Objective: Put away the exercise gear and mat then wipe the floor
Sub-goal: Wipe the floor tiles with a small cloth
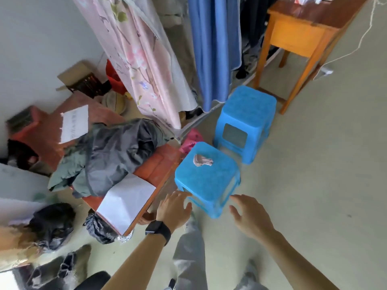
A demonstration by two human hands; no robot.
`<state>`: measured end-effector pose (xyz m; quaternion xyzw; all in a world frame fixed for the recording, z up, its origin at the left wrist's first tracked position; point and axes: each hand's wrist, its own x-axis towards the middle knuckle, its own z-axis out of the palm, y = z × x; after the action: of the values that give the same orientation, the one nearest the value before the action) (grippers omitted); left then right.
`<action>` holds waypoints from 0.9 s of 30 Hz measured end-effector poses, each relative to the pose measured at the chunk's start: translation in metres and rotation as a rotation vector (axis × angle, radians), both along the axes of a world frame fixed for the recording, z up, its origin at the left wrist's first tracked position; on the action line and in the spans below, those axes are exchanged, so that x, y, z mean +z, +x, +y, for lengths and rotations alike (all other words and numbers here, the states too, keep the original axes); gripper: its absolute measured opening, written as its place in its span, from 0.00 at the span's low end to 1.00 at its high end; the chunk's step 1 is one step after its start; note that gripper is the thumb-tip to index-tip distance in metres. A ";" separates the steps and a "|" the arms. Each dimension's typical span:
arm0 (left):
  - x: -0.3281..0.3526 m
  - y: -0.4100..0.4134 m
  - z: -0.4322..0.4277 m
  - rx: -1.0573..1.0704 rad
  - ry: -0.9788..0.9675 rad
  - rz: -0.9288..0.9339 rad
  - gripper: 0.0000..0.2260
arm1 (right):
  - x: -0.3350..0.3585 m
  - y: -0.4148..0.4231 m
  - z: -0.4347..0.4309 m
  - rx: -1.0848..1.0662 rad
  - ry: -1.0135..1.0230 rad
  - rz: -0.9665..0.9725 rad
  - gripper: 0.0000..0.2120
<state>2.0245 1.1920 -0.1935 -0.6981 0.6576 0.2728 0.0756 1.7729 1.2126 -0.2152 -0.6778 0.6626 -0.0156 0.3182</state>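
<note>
**Two at the stool: left hand (pixel 173 208) and right hand (pixel 249 216) spread wide**

Fingers apart and holding nothing, the hands sit either side of the front corner of the near blue stool (pixel 207 181); whether they touch it cannot be told. A black watch (pixel 158 229) circles the left wrist. A crumpled cloth (pixel 202 160) lies on the stool's seat. A second blue stool (pixel 247 109) stands just behind on the pale floor (pixel 314 185). Left, a low red table (pixel 159 166) carries a dark jacket (pixel 117 151) and white paper (pixel 125 201). Pink floral curtain (pixel 142 59), blue curtain (pixel 215 49) and wooden table (pixel 299 36) line the back.
</note>
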 end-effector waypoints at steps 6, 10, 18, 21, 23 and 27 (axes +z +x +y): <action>-0.117 0.020 -0.121 -0.266 0.205 -0.072 0.23 | -0.092 0.038 -0.072 -0.095 0.219 0.058 0.25; -0.181 0.023 -0.188 -0.447 0.189 -0.157 0.28 | -0.150 0.057 -0.111 -0.197 0.272 0.086 0.29; -0.284 0.011 -0.257 -0.591 -0.061 -0.034 0.29 | -0.264 0.100 -0.147 -0.274 0.131 0.128 0.39; -0.304 0.012 -0.261 -0.659 -0.231 0.019 0.21 | -0.292 0.106 -0.135 -0.242 0.189 0.120 0.42; -0.304 0.012 -0.264 -0.634 -0.175 0.048 0.16 | -0.293 0.102 -0.134 -0.225 0.226 0.083 0.42; -0.270 0.003 -0.258 -0.323 0.244 0.261 0.10 | -0.257 0.088 -0.152 -0.413 0.386 -0.164 0.37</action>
<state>2.0271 0.9343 -0.4634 -0.5282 0.7272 0.4226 0.1165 1.8613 1.0604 -0.4720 -0.4518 0.7495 -0.0083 0.4838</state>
